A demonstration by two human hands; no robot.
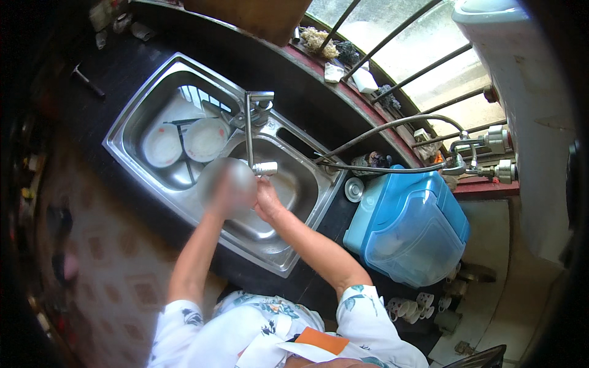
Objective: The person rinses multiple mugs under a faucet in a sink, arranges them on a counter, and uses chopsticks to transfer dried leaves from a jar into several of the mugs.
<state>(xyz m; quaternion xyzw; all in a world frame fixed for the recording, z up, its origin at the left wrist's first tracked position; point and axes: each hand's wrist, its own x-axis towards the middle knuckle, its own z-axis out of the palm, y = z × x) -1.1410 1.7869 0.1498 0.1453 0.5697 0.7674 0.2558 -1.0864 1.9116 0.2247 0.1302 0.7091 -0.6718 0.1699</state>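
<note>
Before me is a stainless steel double-basin sink (120, 133). My left hand (224, 188) is over the divide between its basins, inside a blurred round patch. A pale shape shows there, but whether the hand grips it cannot be made out. Close beside it, my right hand (267, 198) is under the spout head (265, 169) of a chrome faucet (250, 133), fingers bent. Its fingertips are partly hidden. In the left basin lie two white dishes with red marks, one dish (163, 145) left of the other dish (205, 139), with thin dark bars around them.
Right of the sink stands a blue lidded plastic box (409, 225), beside a small round metal lid (354, 189). A flexible hose (391, 122) arches from wall valves (497, 139) toward the sink. Several mugs (400, 307) sit near the lower right. Window bars (400, 37) rise behind.
</note>
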